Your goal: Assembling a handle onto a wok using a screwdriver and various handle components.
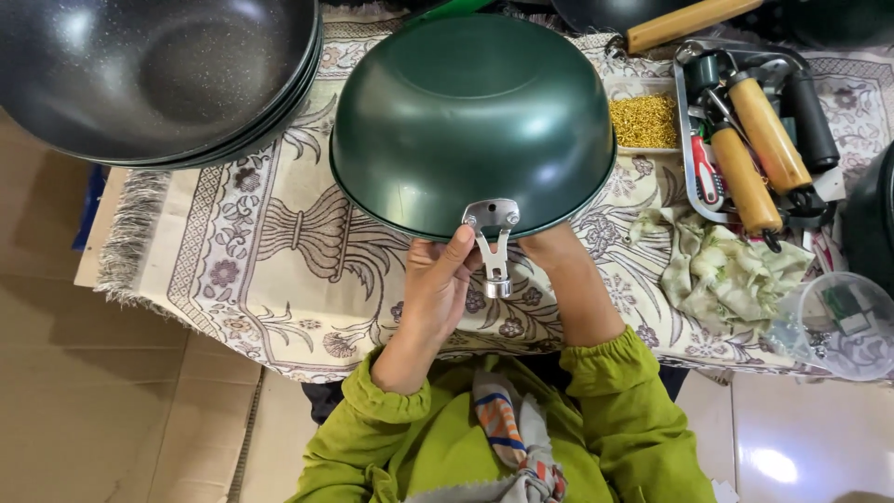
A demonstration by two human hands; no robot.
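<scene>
Green pan (pixel 470 121) sits upside down on the patterned cloth (pixel 261 251), its rim tilted toward the person, with a silver handle bracket (pixel 492 244) riveted at the near edge. Left hand (pixel 436 289) grips the rim beside the bracket, thumb pressed on the metal; right hand (pixel 551 250) goes under the rim, fingers hidden, so their spread cannot be told. Stacked dark pans (pixel 154 74) lie far left; wooden handles (pixel 754 149) in a tray far right.
</scene>
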